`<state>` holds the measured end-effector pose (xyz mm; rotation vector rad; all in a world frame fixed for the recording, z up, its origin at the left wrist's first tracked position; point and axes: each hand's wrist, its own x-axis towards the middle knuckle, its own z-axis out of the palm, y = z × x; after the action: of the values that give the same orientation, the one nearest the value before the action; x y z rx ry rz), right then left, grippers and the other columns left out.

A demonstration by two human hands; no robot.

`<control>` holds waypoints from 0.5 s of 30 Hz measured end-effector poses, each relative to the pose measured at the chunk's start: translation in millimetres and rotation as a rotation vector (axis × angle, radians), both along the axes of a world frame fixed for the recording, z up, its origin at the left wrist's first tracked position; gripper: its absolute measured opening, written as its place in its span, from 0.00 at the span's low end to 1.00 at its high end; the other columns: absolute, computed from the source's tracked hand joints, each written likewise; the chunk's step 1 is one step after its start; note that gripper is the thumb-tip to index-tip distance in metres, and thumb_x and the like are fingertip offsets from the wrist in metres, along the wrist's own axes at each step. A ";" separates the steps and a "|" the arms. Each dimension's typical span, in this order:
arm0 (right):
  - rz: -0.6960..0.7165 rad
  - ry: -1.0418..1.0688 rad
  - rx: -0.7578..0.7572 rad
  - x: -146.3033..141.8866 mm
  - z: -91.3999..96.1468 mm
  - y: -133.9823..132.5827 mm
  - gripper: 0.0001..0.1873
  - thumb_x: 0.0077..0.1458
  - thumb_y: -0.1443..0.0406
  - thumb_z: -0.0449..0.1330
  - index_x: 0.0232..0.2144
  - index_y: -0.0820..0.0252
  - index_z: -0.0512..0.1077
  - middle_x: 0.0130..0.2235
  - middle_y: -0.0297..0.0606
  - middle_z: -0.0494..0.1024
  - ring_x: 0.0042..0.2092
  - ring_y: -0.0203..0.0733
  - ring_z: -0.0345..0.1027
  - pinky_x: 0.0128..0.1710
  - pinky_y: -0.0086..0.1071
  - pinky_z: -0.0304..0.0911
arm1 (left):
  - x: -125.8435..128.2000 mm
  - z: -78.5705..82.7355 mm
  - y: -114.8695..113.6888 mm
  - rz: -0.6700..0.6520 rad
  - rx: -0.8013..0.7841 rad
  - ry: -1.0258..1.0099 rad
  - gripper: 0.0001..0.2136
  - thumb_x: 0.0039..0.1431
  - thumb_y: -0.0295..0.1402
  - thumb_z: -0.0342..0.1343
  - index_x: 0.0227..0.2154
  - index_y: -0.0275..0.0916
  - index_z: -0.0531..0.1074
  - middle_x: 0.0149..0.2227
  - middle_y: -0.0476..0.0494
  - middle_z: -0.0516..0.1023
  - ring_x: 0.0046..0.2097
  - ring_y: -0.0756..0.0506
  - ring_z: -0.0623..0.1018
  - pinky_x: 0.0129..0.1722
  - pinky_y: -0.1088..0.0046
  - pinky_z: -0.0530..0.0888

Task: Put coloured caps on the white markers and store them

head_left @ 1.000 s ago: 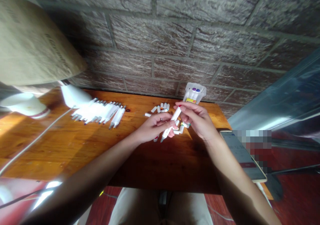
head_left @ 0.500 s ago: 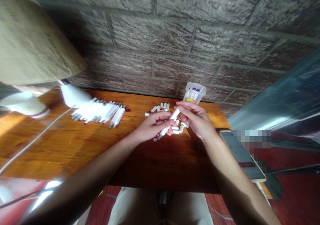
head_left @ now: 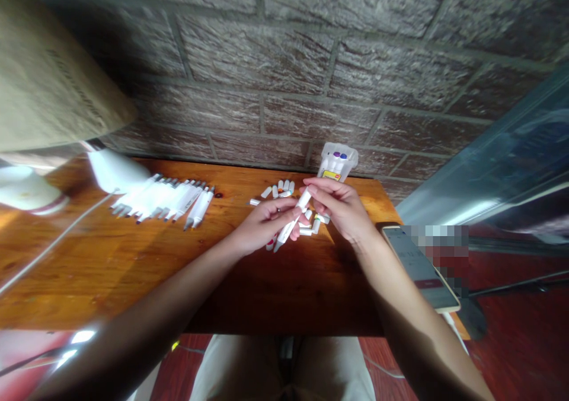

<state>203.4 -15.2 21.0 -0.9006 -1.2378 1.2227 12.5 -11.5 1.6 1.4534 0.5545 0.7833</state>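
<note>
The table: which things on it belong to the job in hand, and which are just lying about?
Likely part of the job: white pen, held by the left hand and the right hand; loose caps; row of pens; clear plastic holder.
Probably just lying about: lamp; cup; phone.

Homelike desk (head_left: pixel 267 288) corner (lamp (head_left: pixel 57 80), phone (head_left: pixel 425 270))

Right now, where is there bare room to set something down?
Bare tabletop shows between the marker row and the left hand, and in shadow along the near edge. Loose caps crowd that hand and the right hand; the marker row crowds the lamp base.
</note>
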 end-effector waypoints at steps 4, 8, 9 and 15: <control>-0.004 0.002 0.029 -0.4 0.1 -0.5 0.13 0.51 0.60 0.71 0.40 0.52 0.82 0.32 0.32 0.82 0.24 0.28 0.60 0.23 0.26 0.56 | 1.9 -2.7 1.9 0.035 0.021 -0.029 0.14 0.67 0.42 0.54 0.36 0.34 0.74 0.26 0.49 0.73 0.26 0.54 0.71 0.28 0.79 0.67; -0.036 -0.071 0.092 -0.3 3.6 -2.5 0.12 0.50 0.61 0.72 0.39 0.54 0.83 0.32 0.33 0.83 0.24 0.29 0.62 0.24 0.27 0.60 | 1.4 -4.4 1.3 0.038 0.017 -0.006 0.15 0.67 0.44 0.54 0.35 0.35 0.72 0.23 0.52 0.69 0.24 0.54 0.67 0.24 0.80 0.63; -0.040 -0.088 0.101 0.2 4.3 -2.8 0.12 0.50 0.61 0.72 0.39 0.55 0.83 0.32 0.33 0.83 0.24 0.29 0.63 0.25 0.27 0.61 | 1.1 -5.1 1.0 0.038 0.020 0.006 0.16 0.67 0.45 0.53 0.35 0.35 0.72 0.24 0.51 0.69 0.24 0.54 0.67 0.23 0.80 0.62; -0.074 -0.168 0.102 4.2 4.5 -2.9 0.12 0.50 0.60 0.72 0.38 0.55 0.84 0.34 0.36 0.85 0.24 0.30 0.65 0.24 0.28 0.63 | 0.5 -5.5 -1.8 0.035 0.003 0.047 0.17 0.66 0.47 0.53 0.36 0.35 0.73 0.24 0.50 0.70 0.23 0.54 0.66 0.22 0.80 0.61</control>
<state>207.6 -18.1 25.5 -0.9804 -1.3748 1.0328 13.0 -13.3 -3.9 1.4717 0.6161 0.7791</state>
